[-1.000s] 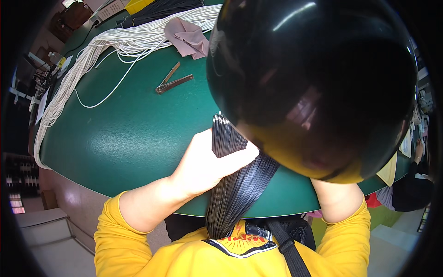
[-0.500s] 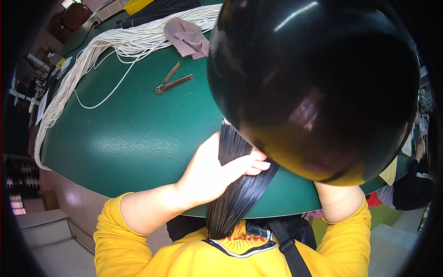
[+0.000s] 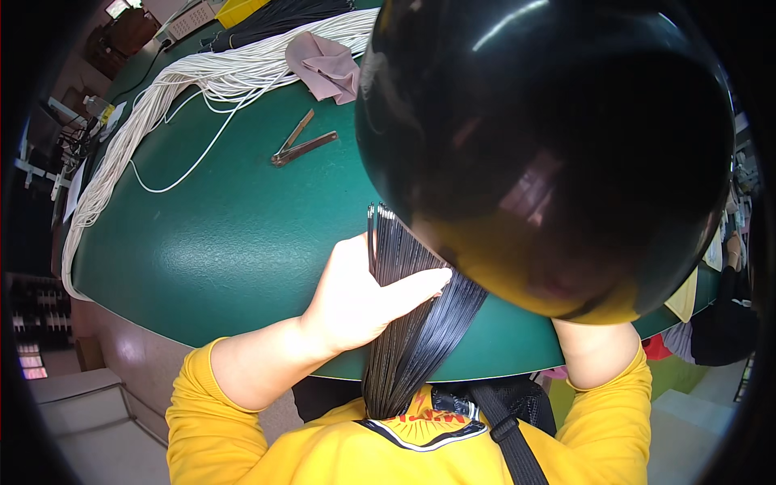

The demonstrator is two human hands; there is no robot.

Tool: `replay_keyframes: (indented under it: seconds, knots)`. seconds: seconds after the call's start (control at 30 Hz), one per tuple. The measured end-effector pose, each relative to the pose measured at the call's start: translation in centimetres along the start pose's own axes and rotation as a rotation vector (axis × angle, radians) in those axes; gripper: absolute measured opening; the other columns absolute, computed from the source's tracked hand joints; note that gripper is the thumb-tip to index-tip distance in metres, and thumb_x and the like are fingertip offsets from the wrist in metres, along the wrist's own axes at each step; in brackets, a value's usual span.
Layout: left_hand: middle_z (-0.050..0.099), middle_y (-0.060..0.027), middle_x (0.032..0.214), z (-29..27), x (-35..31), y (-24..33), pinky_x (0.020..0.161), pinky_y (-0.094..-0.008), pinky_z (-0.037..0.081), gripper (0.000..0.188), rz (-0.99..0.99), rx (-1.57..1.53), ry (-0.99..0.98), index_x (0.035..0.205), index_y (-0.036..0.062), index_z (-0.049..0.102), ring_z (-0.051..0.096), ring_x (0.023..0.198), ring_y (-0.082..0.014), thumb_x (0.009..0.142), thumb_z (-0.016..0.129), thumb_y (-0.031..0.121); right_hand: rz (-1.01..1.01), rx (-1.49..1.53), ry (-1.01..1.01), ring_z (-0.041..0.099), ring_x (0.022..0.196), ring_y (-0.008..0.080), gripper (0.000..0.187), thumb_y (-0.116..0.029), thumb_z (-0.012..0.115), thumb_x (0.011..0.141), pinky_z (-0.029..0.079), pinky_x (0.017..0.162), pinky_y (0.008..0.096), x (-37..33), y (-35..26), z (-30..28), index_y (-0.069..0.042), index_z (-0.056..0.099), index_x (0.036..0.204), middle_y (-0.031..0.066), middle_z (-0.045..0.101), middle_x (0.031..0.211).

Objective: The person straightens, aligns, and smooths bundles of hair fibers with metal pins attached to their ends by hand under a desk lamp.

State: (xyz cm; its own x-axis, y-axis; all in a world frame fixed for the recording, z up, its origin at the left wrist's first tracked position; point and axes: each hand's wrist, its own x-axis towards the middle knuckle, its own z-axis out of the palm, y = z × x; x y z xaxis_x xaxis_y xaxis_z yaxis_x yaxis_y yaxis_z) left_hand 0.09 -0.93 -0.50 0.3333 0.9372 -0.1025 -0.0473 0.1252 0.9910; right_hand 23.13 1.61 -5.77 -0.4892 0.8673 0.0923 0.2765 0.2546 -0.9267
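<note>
My left hand (image 3: 360, 295) grips a thick bundle of thin black cords (image 3: 408, 323) near its squared-off top end, at the near edge of the green table (image 3: 218, 234). The bundle hangs down over the table edge toward my yellow shirt. A big shiny black dome (image 3: 541, 137) covers the right half of the view and hides my right hand; only my right forearm (image 3: 594, 356) shows below it.
A long bundle of white cords (image 3: 186, 89) curves along the table's far left edge. A metal pair of tongs (image 3: 299, 145) lies mid-table, and a pink cloth (image 3: 327, 65) beyond it. More black cords (image 3: 283, 16) lie at the back.
My left hand has shifted its hold on the black bundle, and the bundle's top end has moved up and stands more upright than a second ago.
</note>
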Motion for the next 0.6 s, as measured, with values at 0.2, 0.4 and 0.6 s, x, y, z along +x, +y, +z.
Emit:
replay_keyframes:
  seconds: [0.2, 0.4, 0.6]
  knots:
    - [0.059, -0.0041, 0.070, 0.2, 0.1, -0.2, 0.060, -0.0223, 0.044, 0.012, 0.028, -0.089, 0.018, 0.079, -0.0013, 0.057, 0.055, 0.063, -0.0086, 0.072, 0.064, 0.006, 0.010, 0.003, 0.002, 0.051, 0.077, 0.0132, 0.044, -0.006, 0.061, 0.075, 0.044, 0.067, 0.0247, 0.1, 0.2, -0.5, -0.001, 0.043, 0.114, 0.0083, 0.052, 0.096]
    - [0.059, -0.0050, 0.072, -0.2, 0.1, -0.1, 0.061, -0.0222, 0.045, 0.013, -0.045, -0.023, -0.006, 0.080, -0.0012, 0.057, 0.055, 0.065, -0.0094, 0.072, 0.064, 0.006, 0.019, 0.008, 0.000, 0.051, 0.077, 0.0131, 0.044, -0.006, 0.061, 0.075, 0.044, 0.067, 0.0246, 0.3, 0.1, 0.1, -0.001, 0.043, 0.114, 0.0083, 0.052, 0.096]
    - [0.060, -0.0052, 0.071, 0.0, 0.2, -0.4, 0.061, -0.0225, 0.045, 0.013, -0.081, -0.215, -0.007, 0.079, -0.0015, 0.057, 0.056, 0.063, -0.0105, 0.072, 0.064, 0.006, 0.029, 0.009, -0.003, 0.051, 0.076, 0.0130, 0.043, -0.006, 0.061, 0.074, 0.045, 0.066, 0.0245, -0.3, 0.3, -0.6, -0.001, 0.043, 0.114, 0.0082, 0.053, 0.096]
